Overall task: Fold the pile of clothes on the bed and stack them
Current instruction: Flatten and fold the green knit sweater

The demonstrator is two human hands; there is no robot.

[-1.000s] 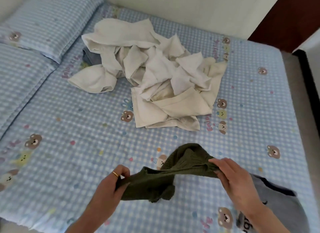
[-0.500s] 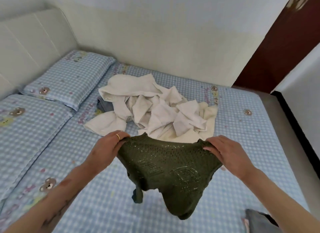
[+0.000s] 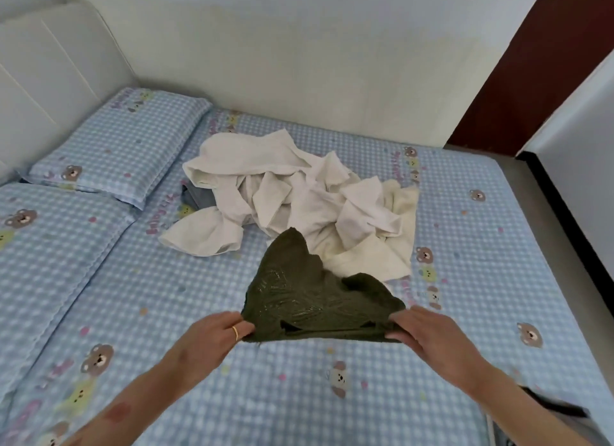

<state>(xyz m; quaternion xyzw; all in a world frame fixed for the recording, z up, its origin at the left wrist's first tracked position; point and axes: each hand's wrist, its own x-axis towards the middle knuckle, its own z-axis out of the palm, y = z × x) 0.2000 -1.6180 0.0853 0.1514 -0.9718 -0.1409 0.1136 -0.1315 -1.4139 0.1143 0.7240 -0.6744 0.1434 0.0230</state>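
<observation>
Left hand (image 3: pixel 217 331) and right hand (image 3: pixel 428 332), each pinching one near corner of dark green knitted garment (image 3: pixel 309 299) (far end overlapping crumpled white clothes pile (image 3: pixel 299 196)) on blue checked bed sheet (image 3: pixel 133 296).

The garment (image 3: pixel 309 299) stretched between the two grips is showing dark olive green, with a faint open knit pattern glinting across its front. Beyond the grips, the pile of clothes (image 3: pixel 299 196) is showing off-white and cream, with a bit of blue-grey cloth (image 3: pixel 194 196) peeking out at its far left edge. The bed sheet (image 3: pixel 133 296) under the grips is showing a light blue and white check dotted with brown bears, and the pillows (image 3: pixel 126 146) are wearing the same print. A gold ring (image 3: pixel 235 332) is shining on the left grip.
</observation>
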